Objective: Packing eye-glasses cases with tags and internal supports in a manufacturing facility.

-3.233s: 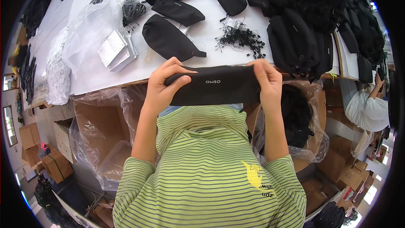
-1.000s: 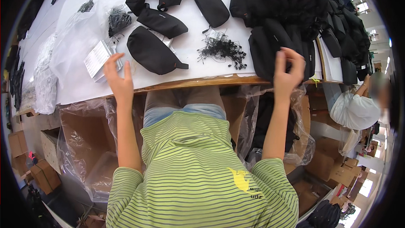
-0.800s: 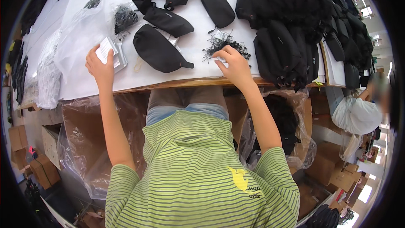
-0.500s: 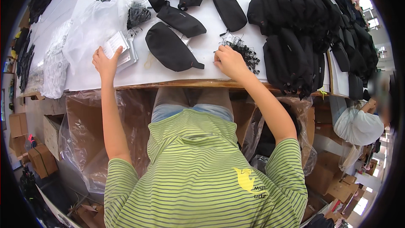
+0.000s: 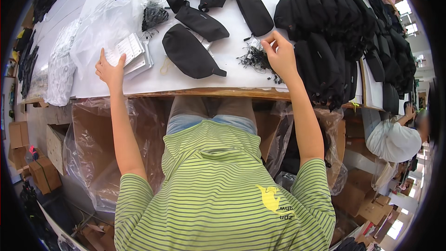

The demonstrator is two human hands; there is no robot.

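Near the white table's point(image 5: 153, 82) front edge, the left hand point(image 5: 110, 70) spreads its fingers beside stacked white rectangular cards point(image 5: 130, 49); the right hand point(image 5: 283, 58) curls beside tangled thin black strings point(image 5: 253, 59), its grip unclear.

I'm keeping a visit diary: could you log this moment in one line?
Left hand: spread at white card stack | Right hand: curled by black cord pile, grip unclear | Nearby: black pouches, white table

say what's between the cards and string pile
In the head view, from cards to string pile: a yellowish loop, a black pouch, white paper at its edge.
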